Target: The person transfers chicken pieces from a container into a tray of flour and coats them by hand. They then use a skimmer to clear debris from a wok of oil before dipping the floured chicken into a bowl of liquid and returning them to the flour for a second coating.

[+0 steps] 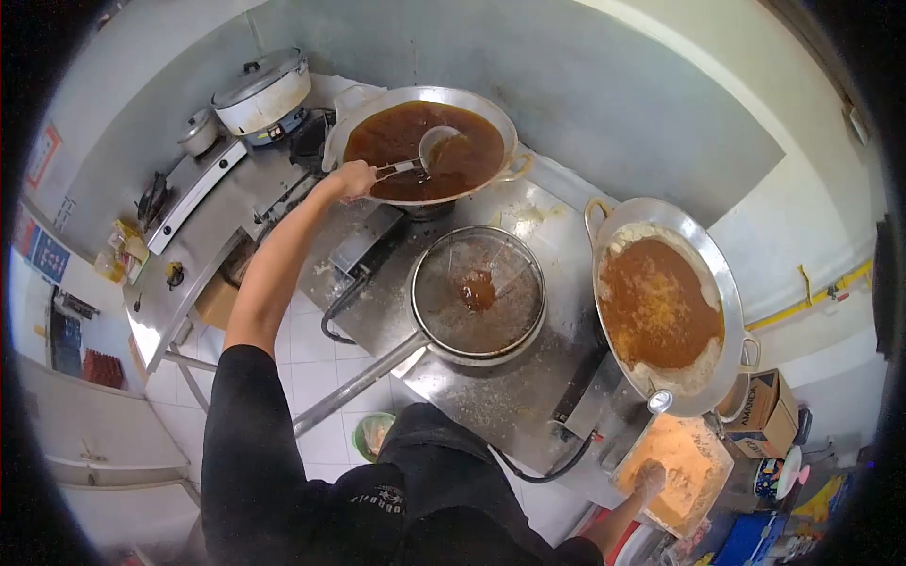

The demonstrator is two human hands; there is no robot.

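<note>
i'm gripping the ladle (439,146) by its handle in my left hand (354,179), its bowl dipping into dark brown liquid (396,132) in the back wok (354,112). my right hand (649,478) is touching the orange powder (684,453); i'm not able to tell whether its fingers are spread or pinching. with my arms reaching wide apart, a jerk of the ladle could be slopping liquid onto my bare forearm (274,264) or the steel desk (557,212).
</note>
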